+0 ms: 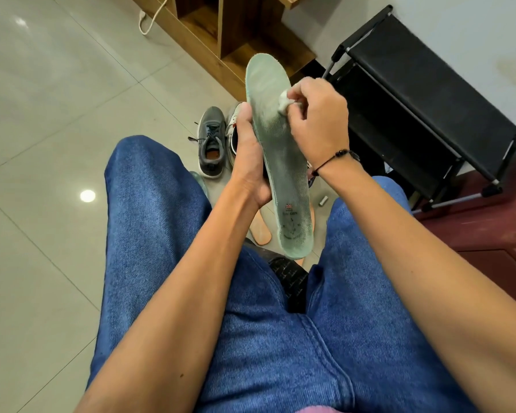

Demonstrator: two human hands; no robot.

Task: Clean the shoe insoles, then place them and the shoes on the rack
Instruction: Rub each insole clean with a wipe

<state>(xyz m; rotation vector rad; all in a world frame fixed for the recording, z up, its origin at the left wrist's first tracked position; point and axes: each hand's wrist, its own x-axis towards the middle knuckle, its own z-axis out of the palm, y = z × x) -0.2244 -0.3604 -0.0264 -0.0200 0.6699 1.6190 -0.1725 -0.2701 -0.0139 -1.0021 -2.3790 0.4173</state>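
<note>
My left hand (249, 156) grips a long green insole (283, 171) by its left edge, holding it above my knees, toe end pointing away. My right hand (316, 120) pinches a small white wad of tissue (285, 101) and presses it on the insole's upper half. On the floor beyond lie a grey sneaker (211, 141) and a white sneaker (232, 126), partly hidden by my left hand. An orange insole (261, 232) lies on the floor under the green one. Another greenish insole edge (200, 181) peeks out beside my left knee. The black shoe rack (423, 99) stands at the right.
A wooden shelf unit (236, 34) with a white cable (149, 19) stands at the back. A small metal cylinder (323, 201) lies on the tiles near the rack. A dark red step (489, 228) is at the right. My legs in blue jeans (161, 234) fill the foreground.
</note>
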